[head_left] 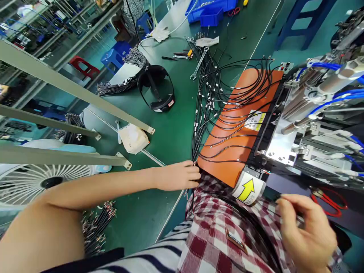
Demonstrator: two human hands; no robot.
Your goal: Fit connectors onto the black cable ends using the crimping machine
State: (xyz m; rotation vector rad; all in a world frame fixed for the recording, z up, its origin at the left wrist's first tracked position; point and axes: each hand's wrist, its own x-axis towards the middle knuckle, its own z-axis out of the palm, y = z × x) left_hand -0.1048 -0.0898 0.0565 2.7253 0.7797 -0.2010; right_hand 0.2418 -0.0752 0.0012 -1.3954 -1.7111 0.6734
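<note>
My left hand [180, 176] is at the table edge, fingers curled round the near end of a bundle of black cables [196, 144]; a thin cable shows below the fingers. Many of these cables carry small white tags and loop over an orange plate [226, 172] into the machine [280, 146]. My right hand [308, 231] is raised in front of the machine, thumb and forefinger pinched together. A tiny dark bit shows at its fingertips, too small to name. A checked apron [216, 231] covers my lap, with dark cables lying across it.
An open-end wrench [200, 62] lies on the cables. Nearby are a black headset-like band [156, 104], a cream packet [133, 138] and blue bins [212, 17]. Metal posts [71, 89] and a fan [51, 184] stand left. A red-handled tool [332, 204] lies right.
</note>
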